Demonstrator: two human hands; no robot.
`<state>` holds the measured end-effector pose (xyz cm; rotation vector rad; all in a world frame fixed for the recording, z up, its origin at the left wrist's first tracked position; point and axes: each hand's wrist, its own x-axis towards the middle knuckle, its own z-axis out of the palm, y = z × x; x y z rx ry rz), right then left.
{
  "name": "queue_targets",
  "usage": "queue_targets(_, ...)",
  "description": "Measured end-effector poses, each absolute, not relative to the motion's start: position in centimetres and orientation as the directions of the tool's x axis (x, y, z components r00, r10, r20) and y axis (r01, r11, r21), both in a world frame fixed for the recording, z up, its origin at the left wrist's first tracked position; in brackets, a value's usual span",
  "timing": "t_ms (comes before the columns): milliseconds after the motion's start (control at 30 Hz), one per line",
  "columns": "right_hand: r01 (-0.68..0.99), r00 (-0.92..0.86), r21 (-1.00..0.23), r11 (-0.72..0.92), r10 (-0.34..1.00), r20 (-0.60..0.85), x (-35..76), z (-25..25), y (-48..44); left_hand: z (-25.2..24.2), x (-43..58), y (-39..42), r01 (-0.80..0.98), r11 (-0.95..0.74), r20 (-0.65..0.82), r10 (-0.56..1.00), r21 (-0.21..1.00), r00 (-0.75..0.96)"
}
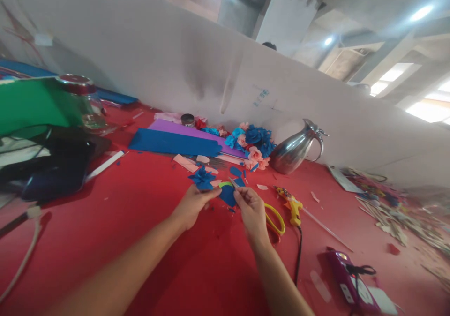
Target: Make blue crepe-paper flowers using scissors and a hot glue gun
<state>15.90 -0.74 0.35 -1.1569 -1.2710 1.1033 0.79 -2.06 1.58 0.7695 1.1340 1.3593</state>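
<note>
My left hand [191, 205] pinches a blue paper piece [228, 195] over the red table [147, 241], fingers closed on its left edge. My right hand [251, 212] is closed round yellow-handled scissors [274, 218], whose tip [232, 182] sits at the top of the blue piece. A finished blue paper flower [202, 177] lies just beyond my left hand. Small blue cut shapes [236, 171] lie behind the piece.
Blue [168, 142] and purple [183, 128] foam sheets, a cluster of blue and pink paper flowers [251, 142] and a steel jug [293, 149] stand by the white partition. A yellow glue gun [290, 203], a purple power strip [346, 278], a glass jar [84, 100] and dark bags [49, 166] lie around.
</note>
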Motion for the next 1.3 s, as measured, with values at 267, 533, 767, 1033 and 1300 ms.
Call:
queue_targets(267,-0.102,0.004,-0.995,-0.014,1.0,-0.014,15.3,0.2,-0.9,1.6,0.7,-2.3,-0.329,0.128,-0.16,0.985,0.936,-0.071)
queue_targets(533,-0.088,-0.004,-0.995,-0.056,0.998,-0.055,15.0,0.1,-0.9,0.7,0.8,-2.0,-0.36,0.129,-0.167,0.983,0.924,-0.078)
queue_targets(767,-0.079,-0.051,-0.993,-0.086,0.995,-0.082,14.8,-0.4,-1.0,0.9,0.7,-2.1,-0.325,0.167,-0.214,0.97,0.931,-0.112)
queue_targets(1033,-0.049,-0.043,-0.998,-0.044,0.998,-0.041,14.6,-0.9,-0.8,0.4,0.5,-1.8,-0.228,0.132,-0.18,0.963,0.965,-0.203)
queue_targets(1300,-0.006,0.309,-0.991,0.132,0.943,0.124,16.3,0.1,-0.2,0.5,-0.2,-0.9,-0.27,0.133,-0.227,0.908,0.954,-0.353)
